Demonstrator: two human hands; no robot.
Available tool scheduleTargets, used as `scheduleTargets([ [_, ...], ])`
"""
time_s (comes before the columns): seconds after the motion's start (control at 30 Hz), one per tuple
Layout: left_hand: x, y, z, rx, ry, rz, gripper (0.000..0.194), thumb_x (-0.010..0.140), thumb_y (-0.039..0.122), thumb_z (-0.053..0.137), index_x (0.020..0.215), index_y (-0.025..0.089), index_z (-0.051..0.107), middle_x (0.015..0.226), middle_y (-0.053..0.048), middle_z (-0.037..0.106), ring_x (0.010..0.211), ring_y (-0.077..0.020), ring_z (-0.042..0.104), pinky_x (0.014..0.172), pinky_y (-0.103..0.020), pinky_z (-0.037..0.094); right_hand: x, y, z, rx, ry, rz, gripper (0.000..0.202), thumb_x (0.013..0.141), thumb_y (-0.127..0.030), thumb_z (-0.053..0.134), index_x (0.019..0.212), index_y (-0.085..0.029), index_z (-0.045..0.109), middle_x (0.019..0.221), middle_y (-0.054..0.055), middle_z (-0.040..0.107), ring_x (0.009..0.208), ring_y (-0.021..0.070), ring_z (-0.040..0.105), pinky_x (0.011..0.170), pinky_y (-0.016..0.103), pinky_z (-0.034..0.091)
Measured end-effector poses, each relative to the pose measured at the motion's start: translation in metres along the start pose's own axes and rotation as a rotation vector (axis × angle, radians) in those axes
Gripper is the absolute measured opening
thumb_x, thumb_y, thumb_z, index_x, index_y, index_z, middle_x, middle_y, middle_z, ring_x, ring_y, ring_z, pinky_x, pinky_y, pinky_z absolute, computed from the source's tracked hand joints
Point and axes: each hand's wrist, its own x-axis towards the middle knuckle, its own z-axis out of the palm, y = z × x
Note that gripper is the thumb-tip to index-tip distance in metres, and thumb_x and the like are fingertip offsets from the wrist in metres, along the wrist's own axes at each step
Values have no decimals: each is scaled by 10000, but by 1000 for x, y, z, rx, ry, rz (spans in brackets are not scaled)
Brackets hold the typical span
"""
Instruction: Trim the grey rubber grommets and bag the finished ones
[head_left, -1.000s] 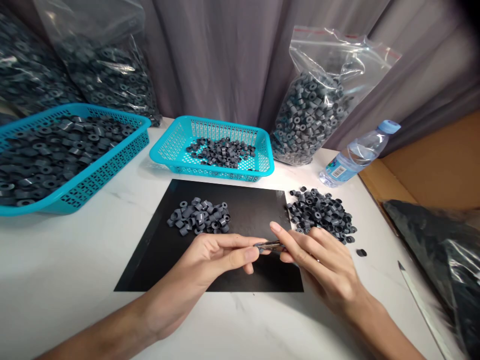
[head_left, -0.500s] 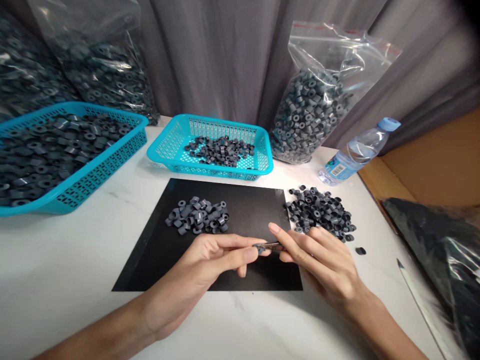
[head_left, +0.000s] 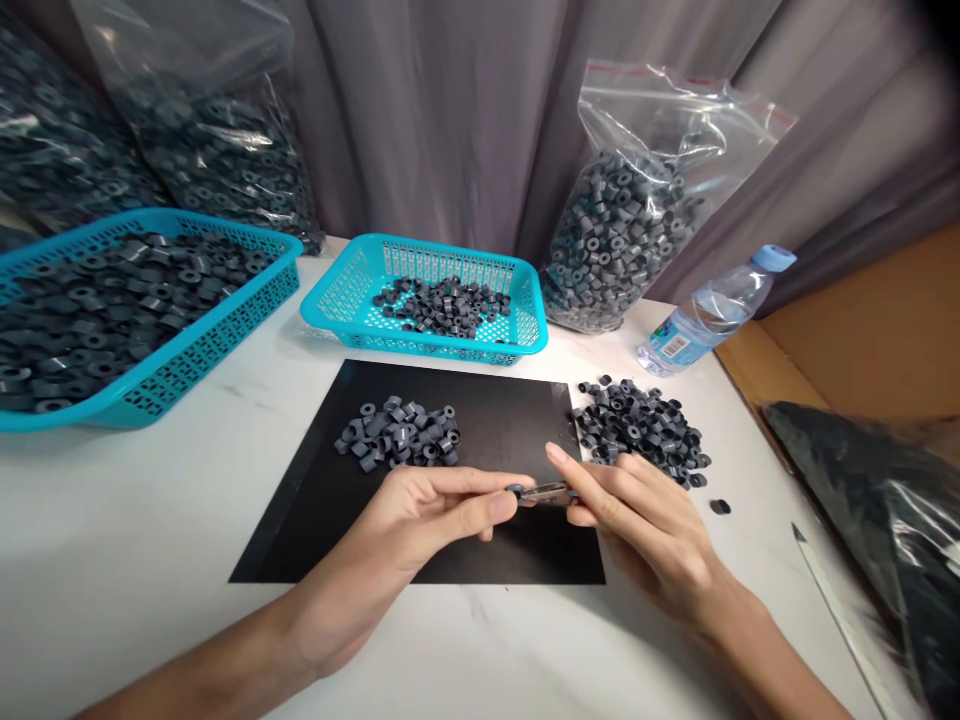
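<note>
My left hand (head_left: pixel 442 515) is closed, pinching a small grey plastic ring (head_left: pixel 516 492) between thumb and fingers; the fingers hide most of the ring. From the right, my right hand (head_left: pixel 645 520) grips a small shiny metal tool that looks like a nail clipper (head_left: pixel 547 493). The tip of the clipper meets the ring or lies just beside it; I cannot tell which. Both hands are above a black mat (head_left: pixel 510 430). A pile of grey rings (head_left: pixel 401 433) lies on the mat behind my left hand, and another ring pile (head_left: pixel 637 425) lies beyond my right hand.
A blue basket (head_left: pixel 427 345) with some rings stands behind the mat, and a fuller blue basket (head_left: pixel 217 350) at left. Bags of rings (head_left: pixel 615 240) stand along the curtain. A water bottle (head_left: pixel 705 315), a cardboard box (head_left: pixel 862 330) and a pale strip (head_left: pixel 840 620) are at right.
The clipper has turned so more of its shiny side shows, and my right hand has shifted slightly right. My left hand keeps its pinch. The view has moved a little.
</note>
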Motion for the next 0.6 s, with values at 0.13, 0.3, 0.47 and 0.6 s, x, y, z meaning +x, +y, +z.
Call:
scheduleTargets([
  [0.13, 1, -2, 0, 21, -5, 4, 221, 804, 412, 763, 1004, 330, 806, 1089, 5, 789, 1046, -198, 621, 918, -284, 426, 0, -1, 3, -19, -5, -11, 600, 998, -78, 493, 1559, -139, 287, 927, 79, 681, 683, 150, 484, 642, 288, 431],
  [0.3, 2, -1, 0, 31, -31, 9, 238, 822, 402, 748, 1039, 319, 798, 1118, -8, 783, 1095, -213, 629, 943, -297, 428, -3, 0, 4, -32, -30, 3, 584, 1003, -96, 490, 1554, -137, 301, 952, 84, 682, 686, 148, 491, 641, 290, 440],
  [0.47, 2, 0, 2, -3, -36, 2, 218, 821, 400, 750, 1020, 328, 801, 1101, 0, 789, 1141, -213, 623, 974, -296, 425, -2, 1, 3, -51, -32, -9, 606, 998, -91, 500, 1561, -147, 283, 961, 76, 694, 676, 143, 489, 634, 285, 439],
  [0.6, 0, -2, 3, -48, -19, -3, 193, 789, 419, 776, 964, 346, 810, 1052, 17, 799, 1086, -199, 640, 947, -287, 441, -3, 1, 3, -74, -10, -41, 629, 972, -59, 534, 1552, -109, 297, 976, 93, 706, 681, 153, 484, 616, 292, 428],
])
